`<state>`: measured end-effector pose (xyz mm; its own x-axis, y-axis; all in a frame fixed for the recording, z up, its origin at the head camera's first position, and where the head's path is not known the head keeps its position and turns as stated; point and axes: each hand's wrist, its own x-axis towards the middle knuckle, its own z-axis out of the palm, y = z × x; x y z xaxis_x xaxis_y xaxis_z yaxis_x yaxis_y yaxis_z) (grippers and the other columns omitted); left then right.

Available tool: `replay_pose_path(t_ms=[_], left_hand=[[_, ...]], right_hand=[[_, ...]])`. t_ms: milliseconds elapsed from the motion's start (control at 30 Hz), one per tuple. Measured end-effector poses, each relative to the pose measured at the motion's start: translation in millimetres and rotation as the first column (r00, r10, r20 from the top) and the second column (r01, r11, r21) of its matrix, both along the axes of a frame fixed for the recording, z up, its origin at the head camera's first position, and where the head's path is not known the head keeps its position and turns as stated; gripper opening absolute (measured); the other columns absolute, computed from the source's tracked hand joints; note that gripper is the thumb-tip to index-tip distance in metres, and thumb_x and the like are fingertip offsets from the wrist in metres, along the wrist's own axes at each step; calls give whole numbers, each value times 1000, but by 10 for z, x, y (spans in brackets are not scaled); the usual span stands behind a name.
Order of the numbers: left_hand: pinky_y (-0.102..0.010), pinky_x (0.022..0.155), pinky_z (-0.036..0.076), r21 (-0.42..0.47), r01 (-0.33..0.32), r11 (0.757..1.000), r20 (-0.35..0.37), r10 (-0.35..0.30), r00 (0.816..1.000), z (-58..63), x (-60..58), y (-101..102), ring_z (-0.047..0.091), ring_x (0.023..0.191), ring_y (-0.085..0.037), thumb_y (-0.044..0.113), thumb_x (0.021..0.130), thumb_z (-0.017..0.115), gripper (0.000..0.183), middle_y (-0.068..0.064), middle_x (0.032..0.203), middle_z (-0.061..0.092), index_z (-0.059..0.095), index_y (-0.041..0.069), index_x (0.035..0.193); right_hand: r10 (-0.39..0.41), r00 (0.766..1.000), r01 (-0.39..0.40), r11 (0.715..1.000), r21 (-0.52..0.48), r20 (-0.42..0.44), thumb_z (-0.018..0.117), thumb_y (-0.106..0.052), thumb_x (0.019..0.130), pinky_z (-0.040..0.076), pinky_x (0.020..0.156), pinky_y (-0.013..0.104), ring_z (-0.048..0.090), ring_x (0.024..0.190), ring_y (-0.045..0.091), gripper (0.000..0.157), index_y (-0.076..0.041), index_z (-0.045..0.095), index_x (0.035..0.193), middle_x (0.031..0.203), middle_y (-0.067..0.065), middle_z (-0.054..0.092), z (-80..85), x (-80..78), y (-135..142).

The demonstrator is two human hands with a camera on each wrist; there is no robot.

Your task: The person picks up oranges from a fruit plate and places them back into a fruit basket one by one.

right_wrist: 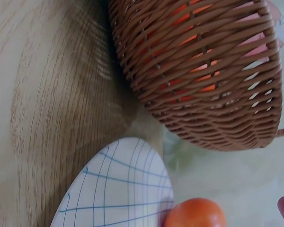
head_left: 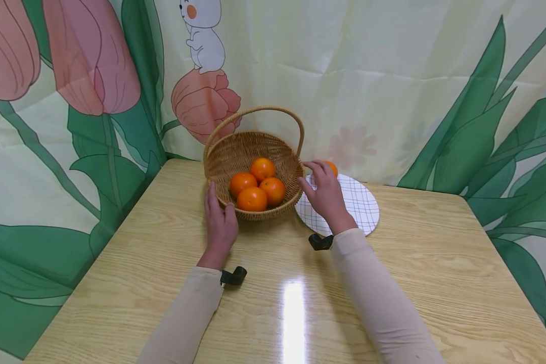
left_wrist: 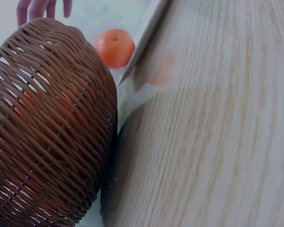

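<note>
Apparent progress: four round orange fruits (head_left: pixel 252 200) inside brown woven wicker basket (head_left: pixel 236 151); one left outside, a fifth orange fruit (right_wrist: pixel 198 215) at far edge of white blue-gridded round plate (head_left: pixel 361 207) | left hand (head_left: pixel 221 225): extended along basket's side, unclenched | right hand (head_left: pixel 326 194): released beside rim, contact unclear

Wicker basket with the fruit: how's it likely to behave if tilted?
The wicker basket probably flexes slightly, given its openwork weave. It's likely weightier than bare wicker, with four orange fruits inside. They may roll, being round.
</note>
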<state>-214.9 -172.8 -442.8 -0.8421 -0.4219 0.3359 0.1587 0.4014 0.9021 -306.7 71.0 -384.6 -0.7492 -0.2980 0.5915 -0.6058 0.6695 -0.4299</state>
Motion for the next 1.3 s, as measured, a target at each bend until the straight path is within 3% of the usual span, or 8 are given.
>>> replay_pose_path(t_ms=[533, 1300], left_hand=[[-50, 116, 26, -7, -9, 1000, -7, 9, 1000, 2, -6, 2, 22, 146, -28, 18, 94, 41, 67, -7, 161, 15, 15, 16, 156], [-51, 115, 27, -15, -17, 1000, -6, 17, 1000, -11, -11, 5, 23, 145, -29, 17, 94, 42, 67, -9, 160, 16, 15, 15, 156]], right_hand=[[-79, 995, 81, 996, -23, 67, 63, -21, 93, 47, 99, 48, 51, 120, 35, 39, -8, 58, 129, 132, 17, 50, -76, -158, 100], [-140, 972, 143, 990, -2, 189, 69, -26, 89, 42, 104, 52, 43, 126, 40, 51, -8, 53, 134, 140, 19, 43, -158, -340, 209]])
